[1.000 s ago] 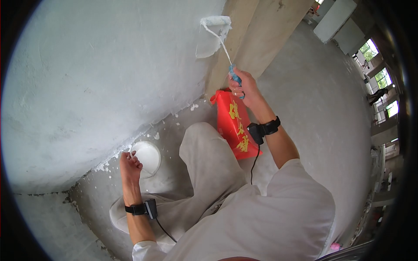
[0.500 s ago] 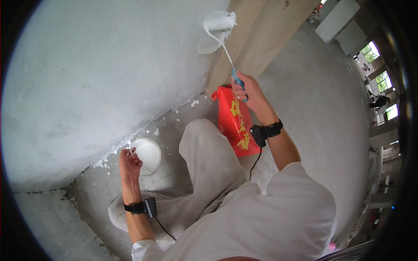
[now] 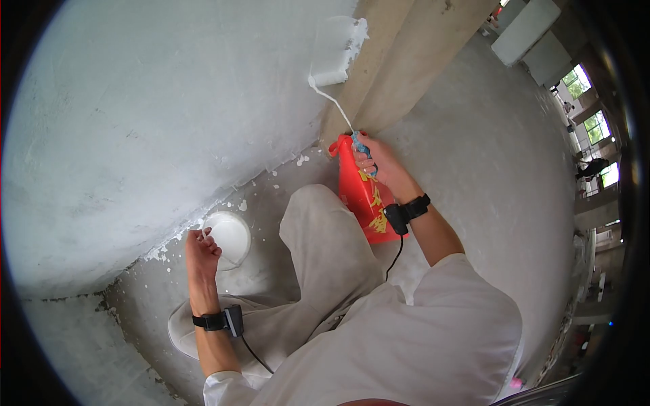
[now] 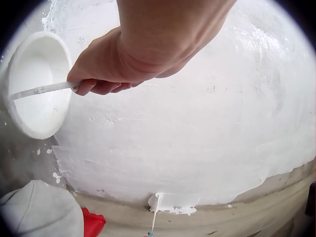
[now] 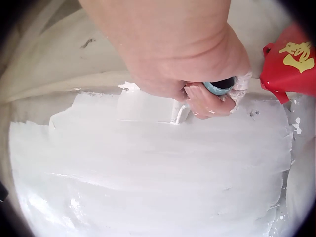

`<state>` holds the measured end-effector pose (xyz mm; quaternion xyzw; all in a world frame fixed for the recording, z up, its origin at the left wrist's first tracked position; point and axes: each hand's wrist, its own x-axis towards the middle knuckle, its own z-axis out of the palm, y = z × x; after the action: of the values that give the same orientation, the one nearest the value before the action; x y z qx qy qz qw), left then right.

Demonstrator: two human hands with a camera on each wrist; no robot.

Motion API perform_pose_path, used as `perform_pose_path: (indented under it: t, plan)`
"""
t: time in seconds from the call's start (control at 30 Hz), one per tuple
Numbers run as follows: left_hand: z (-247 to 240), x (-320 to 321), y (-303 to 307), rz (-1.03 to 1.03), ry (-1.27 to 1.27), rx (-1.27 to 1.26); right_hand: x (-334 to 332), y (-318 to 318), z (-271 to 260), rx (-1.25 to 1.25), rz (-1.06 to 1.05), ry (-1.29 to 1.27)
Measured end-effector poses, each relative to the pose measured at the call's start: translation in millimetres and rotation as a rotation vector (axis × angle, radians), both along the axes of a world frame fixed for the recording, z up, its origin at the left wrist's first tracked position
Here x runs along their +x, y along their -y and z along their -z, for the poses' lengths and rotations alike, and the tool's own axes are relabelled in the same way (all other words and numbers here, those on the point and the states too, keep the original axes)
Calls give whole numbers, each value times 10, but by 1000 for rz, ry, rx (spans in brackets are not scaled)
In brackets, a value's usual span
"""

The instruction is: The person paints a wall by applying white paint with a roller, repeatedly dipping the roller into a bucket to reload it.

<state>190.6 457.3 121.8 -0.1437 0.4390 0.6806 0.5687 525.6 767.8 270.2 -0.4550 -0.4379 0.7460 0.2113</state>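
Note:
The right hand [image 3: 382, 162] grips the blue handle [image 3: 363, 149] of a paint roller, whose white roller head [image 3: 330, 78] lies against the wall [image 3: 169, 101] beside a bare brownish strip. A fresh white patch shows just above the roller head. In the right wrist view the hand [image 5: 197, 74] is curled round the blue handle end [image 5: 219, 87], hiding most of it. The left hand [image 3: 203, 256] holds the thin white handle [image 4: 42, 90] of a white bucket [image 3: 229, 238], pinched in curled fingers in the left wrist view. White paint shows in the bucket.
A red bag [image 3: 359, 196] with yellow characters stands on the grey floor [image 3: 487, 155], below the right hand. The person's bent knee [image 3: 315, 210] is between bucket and bag. White splatters mark the floor along the wall's foot. Boards, windows and a distant person appear at far right.
The right hand has moved down toward the red bag, and the roller head has travelled down the wall, uncovering a white patch above it. The left hand and bucket have barely moved.

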Motion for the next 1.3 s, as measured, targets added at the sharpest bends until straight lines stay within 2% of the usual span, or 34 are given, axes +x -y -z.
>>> perform_pose_path:
  t: [0.9, 1.1, 1.3]
  plan:
    - [-38, 23, 22, -12, -10, -18, 94, -322, 579, -154, -13, 71]
    - [-23, 14, 26, 12, 13, -22, 20, -209, 459, -37, -7, 105]
    - [-18, 10, 17, 16, 4, -12, -59, -59, 39, 51, 6, 118]
